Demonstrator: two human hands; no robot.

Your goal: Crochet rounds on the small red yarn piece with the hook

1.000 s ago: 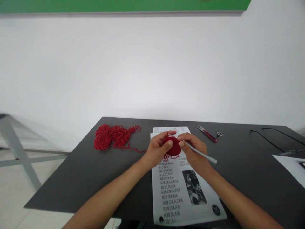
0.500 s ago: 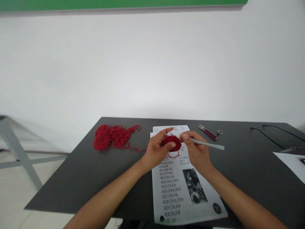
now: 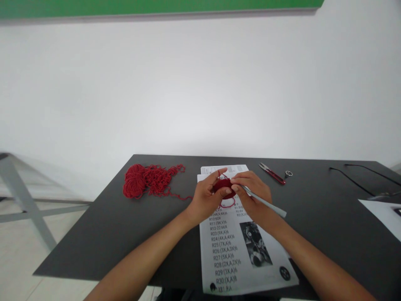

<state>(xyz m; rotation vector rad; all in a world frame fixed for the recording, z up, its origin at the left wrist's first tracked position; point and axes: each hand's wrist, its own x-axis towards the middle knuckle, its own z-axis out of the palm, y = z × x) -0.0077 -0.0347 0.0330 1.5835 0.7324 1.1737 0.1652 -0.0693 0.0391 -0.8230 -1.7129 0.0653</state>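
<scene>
Between thumb and fingers, my left hand (image 3: pixel 206 193) pinches a small round piece of red crochet (image 3: pixel 223 184), with a strand of yarn looped over its raised index finger. My right hand (image 3: pixel 253 193) grips a crochet hook (image 3: pixel 266 203) by its pale grey handle, which slants down to the right. The hook's tip meets the upper right edge of the crochet piece and is hidden by the fingers. A loop of red yarn (image 3: pixel 228 204) hangs beneath the piece, over a printed pattern sheet (image 3: pixel 225 251).
A ball of red yarn (image 3: pixel 134 182) with a loose tangle (image 3: pixel 159 179) lies at the left, a strand trailing toward my left hand. Red-handled thread snips (image 3: pixel 272 173) with a ring lie beyond my right hand. Eyeglasses (image 3: pixel 354 181) and another sheet (image 3: pixel 382 215) rest at the right.
My right hand has moved left, closer to the crochet piece, and the hook's handle now slants more steeply downward. The crochet piece has tilted a little; my left hand stays nearly still.
</scene>
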